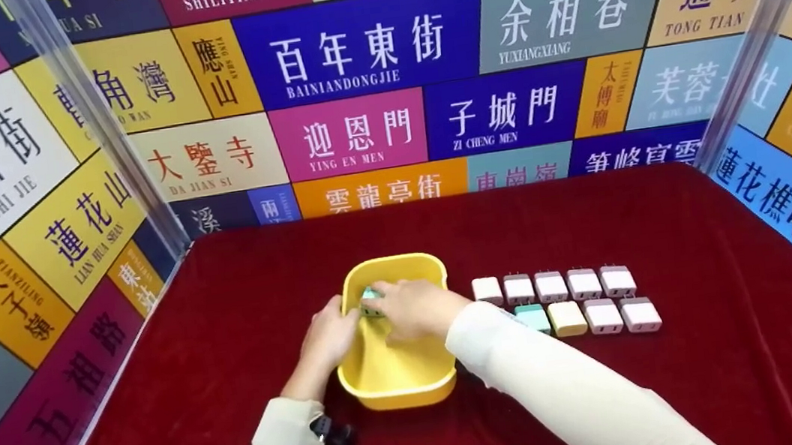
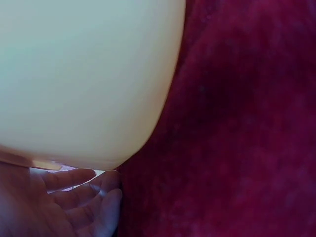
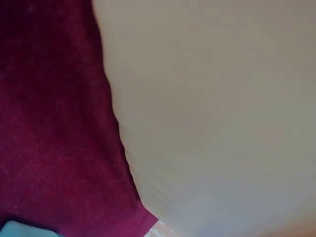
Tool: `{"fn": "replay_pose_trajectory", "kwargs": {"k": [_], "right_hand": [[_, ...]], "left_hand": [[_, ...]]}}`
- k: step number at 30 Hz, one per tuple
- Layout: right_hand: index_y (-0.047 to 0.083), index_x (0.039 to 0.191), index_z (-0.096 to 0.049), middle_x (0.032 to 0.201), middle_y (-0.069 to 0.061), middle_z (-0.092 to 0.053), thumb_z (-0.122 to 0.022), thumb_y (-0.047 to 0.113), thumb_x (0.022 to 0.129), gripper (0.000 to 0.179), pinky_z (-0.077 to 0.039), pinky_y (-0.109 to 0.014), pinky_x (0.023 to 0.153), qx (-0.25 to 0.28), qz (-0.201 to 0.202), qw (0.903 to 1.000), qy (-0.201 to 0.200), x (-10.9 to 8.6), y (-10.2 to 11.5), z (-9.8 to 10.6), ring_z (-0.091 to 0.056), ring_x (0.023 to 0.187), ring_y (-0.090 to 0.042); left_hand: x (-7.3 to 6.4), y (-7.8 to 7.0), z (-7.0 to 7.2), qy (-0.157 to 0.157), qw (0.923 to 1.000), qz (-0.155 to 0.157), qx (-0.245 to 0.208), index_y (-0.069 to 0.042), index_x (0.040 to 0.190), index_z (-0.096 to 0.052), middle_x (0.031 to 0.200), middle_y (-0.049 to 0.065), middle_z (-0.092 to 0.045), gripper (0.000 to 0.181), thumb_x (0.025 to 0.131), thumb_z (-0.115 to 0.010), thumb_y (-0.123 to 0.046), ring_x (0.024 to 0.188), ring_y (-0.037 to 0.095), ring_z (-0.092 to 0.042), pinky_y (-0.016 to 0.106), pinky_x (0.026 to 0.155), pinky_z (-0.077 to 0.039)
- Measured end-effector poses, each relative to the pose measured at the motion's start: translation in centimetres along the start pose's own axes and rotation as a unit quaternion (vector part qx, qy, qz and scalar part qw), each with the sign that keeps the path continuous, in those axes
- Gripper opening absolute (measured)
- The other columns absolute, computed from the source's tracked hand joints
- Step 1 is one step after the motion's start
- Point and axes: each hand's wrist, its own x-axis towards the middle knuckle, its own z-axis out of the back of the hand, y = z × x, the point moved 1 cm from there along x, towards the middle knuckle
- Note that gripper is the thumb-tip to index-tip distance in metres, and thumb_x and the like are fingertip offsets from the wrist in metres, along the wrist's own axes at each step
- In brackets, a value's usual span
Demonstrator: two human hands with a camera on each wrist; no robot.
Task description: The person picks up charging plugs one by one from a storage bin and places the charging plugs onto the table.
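A yellow plastic basket (image 1: pixel 402 395) stands on the red cloth. At its left wall my left hand (image 1: pixel 327 337) grips the rim; in the left wrist view that hand's curled fingers (image 2: pixel 79 202) show below a large pale curved surface. My right hand (image 1: pixel 418 307) reaches inside the basket and pinches a teal charger plug (image 1: pixel 372 301) near the far left corner, partly covered by the fingers. In the right wrist view a pale surface fills most of the picture and hides the hand.
Right of the basket, several white charger plugs (image 1: pixel 550 287) form a back row. The front row has a teal plug (image 1: pixel 532 319), partly behind the right sleeve, a yellow plug (image 1: pixel 568 318) and two whitish ones (image 1: pixel 640 315). Sign-covered panels (image 1: pixel 359 45) stand behind.
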Motion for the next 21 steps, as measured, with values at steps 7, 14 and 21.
{"fn": "replay_pose_trajectory", "kwargs": {"k": [7,14,21], "right_hand": [[0.01,0.146,-0.058,0.146,-0.015,-0.054,-0.067,0.028,0.103,0.048,-0.051,-0.045,0.109,0.018,0.012,0.9993,-0.032,-0.1,0.6,0.0,-0.06,0.129,-0.033],[0.007,0.127,-0.061,0.123,-0.016,-0.058,-0.075,0.023,0.098,0.036,-0.059,-0.042,0.084,0.031,0.033,0.9975,-0.053,-0.1,0.7,0.0,-0.067,0.093,-0.03],[0.003,0.126,-0.056,0.12,-0.016,-0.053,-0.076,0.021,0.099,0.038,-0.058,-0.037,0.08,0.037,0.055,0.9962,-0.057,-0.1,0.7,-0.3,-0.066,0.089,-0.028]], "left_hand": [[0.0,0.1,0.0,-0.007,0.9999,-0.012,-0.001,-0.006,0.128,-0.066,0.116,0.014,-0.072,0.034,0.105,-0.05,-0.026,0.1,0.03,-0.069,0.05,0.089,-0.054],[2.2,2.4,-1.1,-0.014,0.9994,-0.029,0.013,-0.007,0.124,-0.066,0.113,0.016,-0.072,0.035,0.102,-0.052,-0.031,0.094,0.031,-0.068,0.048,0.08,-0.054],[1.3,1.4,-0.7,-0.015,0.9997,-0.014,0.008,-0.005,0.126,-0.067,0.114,0.018,-0.072,0.036,0.102,-0.051,-0.028,0.095,0.032,-0.068,0.05,0.083,-0.055]]}}
